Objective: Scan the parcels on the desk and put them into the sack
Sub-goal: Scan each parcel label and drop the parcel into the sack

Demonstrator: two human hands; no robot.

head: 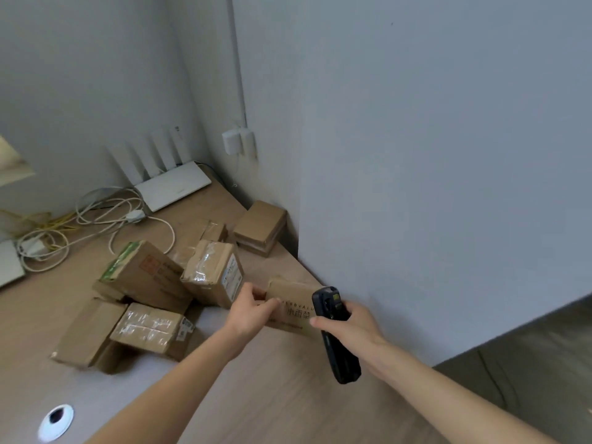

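Right now my left hand [253,307] pinches the near-left end of a flat brown parcel [293,310], thumb on the upper face and fingers curled under its edge, holding it just above the desk [272,395] near the wall corner. My right hand [349,325] wraps around a black handheld scanner [333,331], fingers closed on its body, with the scanner head just over the parcel's right end. So the parcel lies between my two hands, its long axis running left to right across my view, tilted with its printed face toward me. The left hand carries it; the right is nearer only with the scanner's window.

It looks like a slim cardboard box with dark printed lettering and some characters on the face. I cannot see a barcode label on the side showing, so I judge it may need turning before the scan takes.

To the left sits a heap of taped cardboard boxes [144,299], and another small box [259,230] rests against the wall further back, well apart from my hands. No sack shows in my view, so I cannot tell which way the parcel must go after the scan.
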